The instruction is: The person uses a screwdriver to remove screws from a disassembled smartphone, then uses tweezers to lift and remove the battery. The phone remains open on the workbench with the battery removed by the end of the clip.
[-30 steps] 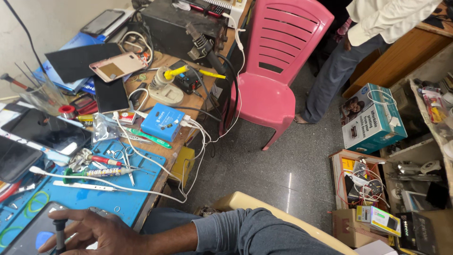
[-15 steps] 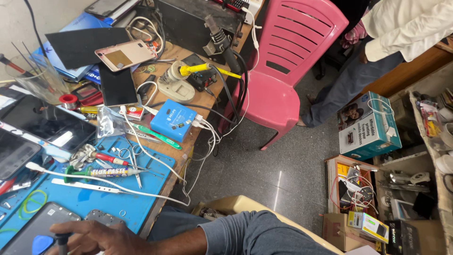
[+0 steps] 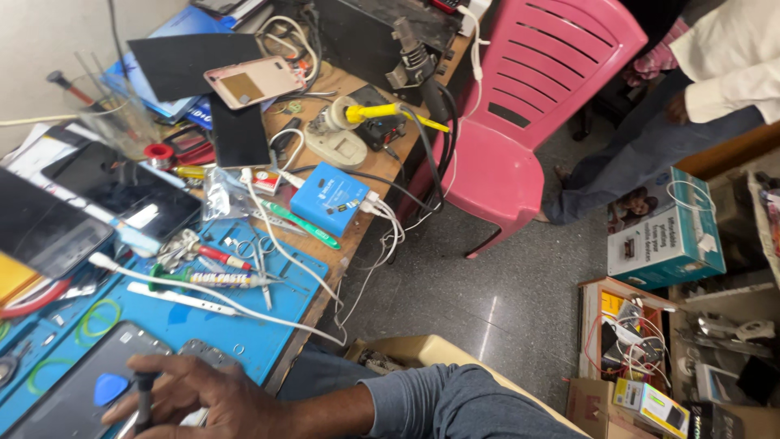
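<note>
At the bottom left of the view, a dark-handled screwdriver (image 3: pixel 144 398) is pinched upright between the curled fingers of the right hand (image 3: pixel 215 398), its tip directly below the grip and lost from sight against the phone (image 3: pixel 77 390) laid flat on the blue work mat (image 3: pixel 244 325). The long axis of the tool is kept near vertical, with a blue triangular pick (image 3: pixel 110 389) lying just beside it on the glass. The left hand is not seen.
</note>
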`<state>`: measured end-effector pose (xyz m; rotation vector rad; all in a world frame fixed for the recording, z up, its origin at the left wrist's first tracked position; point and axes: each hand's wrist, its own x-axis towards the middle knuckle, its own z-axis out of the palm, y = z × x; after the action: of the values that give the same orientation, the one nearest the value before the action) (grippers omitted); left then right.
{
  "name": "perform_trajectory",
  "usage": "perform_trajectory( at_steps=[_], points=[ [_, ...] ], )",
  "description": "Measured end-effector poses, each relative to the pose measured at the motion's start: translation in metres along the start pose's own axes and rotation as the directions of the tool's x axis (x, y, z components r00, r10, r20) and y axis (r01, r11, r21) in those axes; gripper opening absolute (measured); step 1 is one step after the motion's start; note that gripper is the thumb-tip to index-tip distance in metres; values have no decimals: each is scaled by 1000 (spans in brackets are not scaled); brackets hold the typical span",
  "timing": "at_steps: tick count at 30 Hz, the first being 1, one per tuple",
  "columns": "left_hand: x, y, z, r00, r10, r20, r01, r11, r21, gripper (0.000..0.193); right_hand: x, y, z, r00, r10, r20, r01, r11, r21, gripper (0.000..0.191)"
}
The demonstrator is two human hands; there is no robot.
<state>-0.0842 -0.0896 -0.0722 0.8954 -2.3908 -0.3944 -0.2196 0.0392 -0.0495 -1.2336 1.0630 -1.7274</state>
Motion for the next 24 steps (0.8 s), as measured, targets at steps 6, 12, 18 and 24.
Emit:
perform_trajectory(
  at_steps=[6, 12, 18, 24],
  points=[
    [-18, 19, -51, 999, -21, -31, 20, 999, -36, 67, 4, -23, -2, 994, -72, -78, 59, 985, -163, 43],
    [-73, 41, -85, 990, -142, -12, 140, 984, -108, 65, 15, -23, -10, 987, 51, -151, -54, 998, -18, 6],
    [-67, 54, -98, 988, -147, -41, 136, 973, -187, 72, 33, -29, -7, 971, -223, 89, 233, 964, -125, 72],
    [-69, 60, -105, 981, -186, -47, 171, 959, -227, 76, 37, -26, 9, 890, -351, 289, 430, 857, -283, 68]
  ],
)
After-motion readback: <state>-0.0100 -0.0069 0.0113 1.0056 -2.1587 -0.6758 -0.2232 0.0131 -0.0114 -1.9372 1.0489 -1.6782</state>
